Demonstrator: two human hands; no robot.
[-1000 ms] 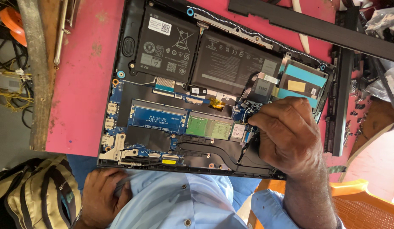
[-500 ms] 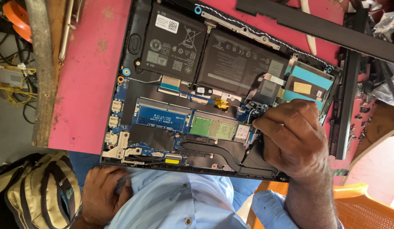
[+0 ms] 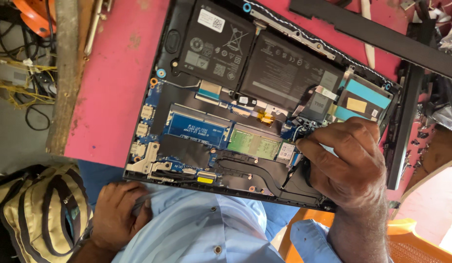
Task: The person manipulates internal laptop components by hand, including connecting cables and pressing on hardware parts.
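Note:
An opened laptop [image 3: 187, 146] lies back-off on a pink table [image 3: 119, 78], its black battery [image 3: 265, 63], blue and green memory boards [image 3: 221, 134] and copper heat pipe showing. My right hand [image 3: 348, 165] rests on the laptop's right part, over the fan area, fingertips pressed near a small card and wires beside the green board; any tool in it is hidden. My left hand [image 3: 116, 214] sits at the near left edge of the laptop, fingers curled against my light blue shirt [image 3: 201, 229]; whether it holds something I cannot tell.
A long black plastic strip [image 3: 377, 34] lies across the table's far right. A wooden beam [image 3: 65, 73] runs along the table's left edge, with tangled wires [image 3: 21, 83] beyond it. A tan and black bag [image 3: 41, 214] sits at lower left, an orange chair [image 3: 411, 238] at lower right.
My right hand has stayed over the laptop's right part, fingers shifting only slightly. The view has drifted a little; the left hand has not moved.

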